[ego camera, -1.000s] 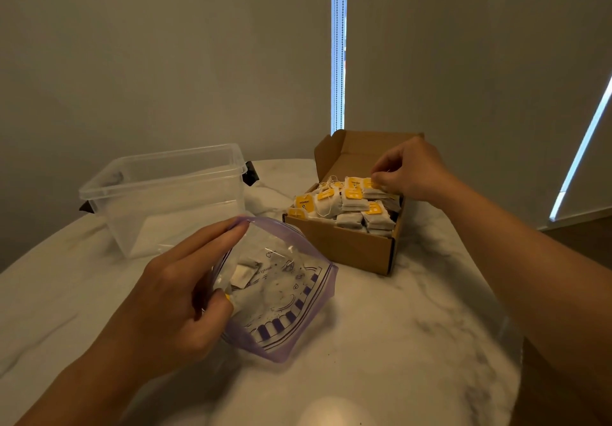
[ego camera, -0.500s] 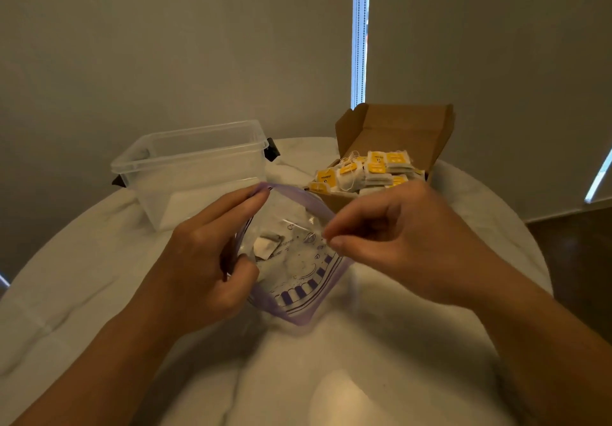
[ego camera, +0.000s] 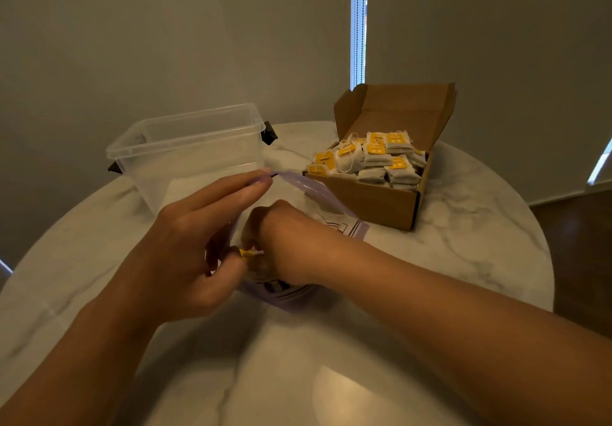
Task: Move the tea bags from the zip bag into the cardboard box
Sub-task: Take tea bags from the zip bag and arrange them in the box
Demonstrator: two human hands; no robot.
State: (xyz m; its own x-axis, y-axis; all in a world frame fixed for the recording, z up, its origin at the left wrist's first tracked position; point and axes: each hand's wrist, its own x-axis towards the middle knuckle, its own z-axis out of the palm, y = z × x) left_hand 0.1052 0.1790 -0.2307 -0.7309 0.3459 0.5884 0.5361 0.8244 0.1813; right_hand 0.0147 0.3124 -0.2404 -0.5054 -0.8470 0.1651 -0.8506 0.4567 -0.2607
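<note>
Fingers (ego camera: 241, 185) of the left hand (ego camera: 185, 246): index and middle are laid nearly straight along the upper lip of the zip bag (ego camera: 318, 190), and the lower lip is nipped under the thumb. The mouth is thus held spread.

The right hand (ego camera: 284, 243) is sunk into the mouth past the knuckles. Its fingers are curled downward and hidden by the back of the hand, so whether anything is gripped cannot be told. A yellow tag (ego camera: 246, 253) is seen inside the bag, just beside the left thumb. The sachet it belongs to is not visible.

The bag lies on the marble worktop (ego camera: 463, 227), near the front wall of the cardboard box (ego camera: 374, 203). The lid flap is upright, and the box is packed to its rim with tea bags (ego camera: 374, 160). A clear plastic container (ego camera: 185, 147) stands behind the left hand.

Risks, as judged:
- If only the tag is caught, the string may be pulled taut and torn from the sachet.
- If the thumb slips, the mouth may collapse around the wrist and the bag may be lifted with the hand.
- The box looks crowded, so a sachet set on top may slide over the rim onto the worktop.
</note>
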